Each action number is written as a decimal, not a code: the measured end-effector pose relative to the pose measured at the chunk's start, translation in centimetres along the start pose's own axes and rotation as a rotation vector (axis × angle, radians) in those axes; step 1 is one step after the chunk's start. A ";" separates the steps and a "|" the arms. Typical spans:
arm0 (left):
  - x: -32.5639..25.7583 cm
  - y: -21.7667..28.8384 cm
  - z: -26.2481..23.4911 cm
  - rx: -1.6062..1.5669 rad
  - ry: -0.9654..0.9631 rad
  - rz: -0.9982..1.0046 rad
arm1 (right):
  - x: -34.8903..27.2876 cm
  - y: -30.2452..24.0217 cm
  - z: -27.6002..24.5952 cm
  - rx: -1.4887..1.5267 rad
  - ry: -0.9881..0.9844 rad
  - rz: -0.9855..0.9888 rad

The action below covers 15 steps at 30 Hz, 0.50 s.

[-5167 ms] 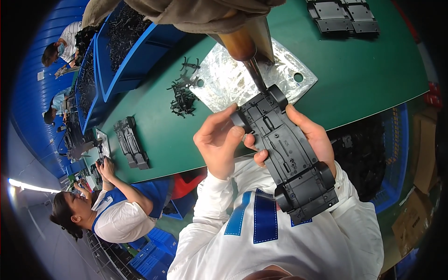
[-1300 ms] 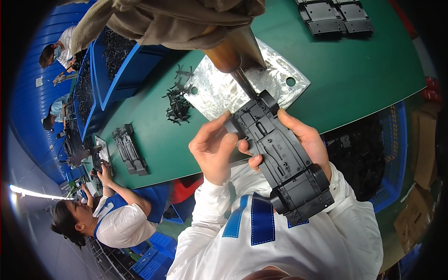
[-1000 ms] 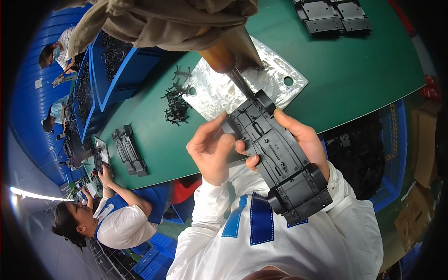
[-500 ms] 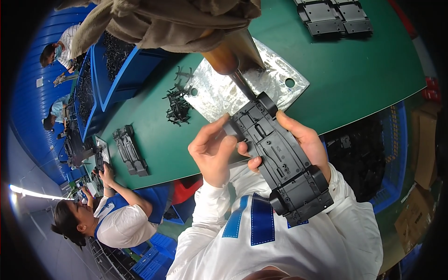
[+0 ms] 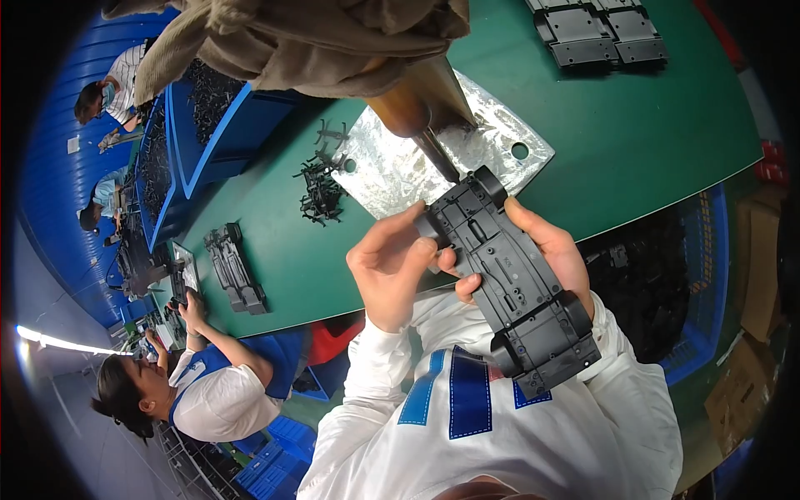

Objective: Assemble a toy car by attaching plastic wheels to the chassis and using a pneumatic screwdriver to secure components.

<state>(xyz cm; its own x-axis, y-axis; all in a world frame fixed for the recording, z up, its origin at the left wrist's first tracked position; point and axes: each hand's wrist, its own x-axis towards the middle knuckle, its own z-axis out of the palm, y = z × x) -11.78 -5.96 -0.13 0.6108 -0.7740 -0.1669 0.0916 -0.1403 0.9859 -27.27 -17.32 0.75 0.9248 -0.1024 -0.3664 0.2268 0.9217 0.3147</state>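
A black plastic toy car chassis, with wheels at its corners and its underside facing up, is tilted in front of my chest. My right hand grips its right edge, thumb along the side near the far wheel. At the far left wheel, my left hand pinches with thumb and forefinger; some fingertips show at the chassis's left edge. What lies beneath the chassis is hidden. Just beyond its far end points the dark metal tip of a machine with an orange-brown cylinder.
Brown cloth wraps the machine above a shiny metal plate on the green table. Small black parts lie left of it; more chassis rest around. A blue crate stands right. A co-worker works at left.
Both hands have shifted the chassis slightly right and toward me. A small gap now shows between its far end and the metal tip.
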 end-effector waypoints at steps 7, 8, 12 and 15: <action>0.8 1.6 1.3 -0.050 -0.110 -0.149 | -0.6 -0.5 0.3 0.027 0.034 -0.074; 0.8 1.6 1.5 -0.054 -0.124 -0.170 | -0.6 -0.6 0.1 0.028 0.018 -0.078; 0.8 2.0 2.1 -0.032 -0.134 -0.160 | -0.8 -0.6 0.1 0.071 0.015 -0.093; 0.7 1.9 2.8 -0.053 -0.069 -0.098 | -0.8 -0.6 -0.5 -0.004 0.011 -0.110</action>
<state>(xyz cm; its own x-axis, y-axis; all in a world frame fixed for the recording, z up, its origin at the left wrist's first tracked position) -13.38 -8.49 1.57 0.5419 -0.7989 -0.2611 0.1907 -0.1857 0.9639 -28.26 -17.66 0.42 0.8910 -0.1990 -0.4081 0.3255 0.9066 0.2685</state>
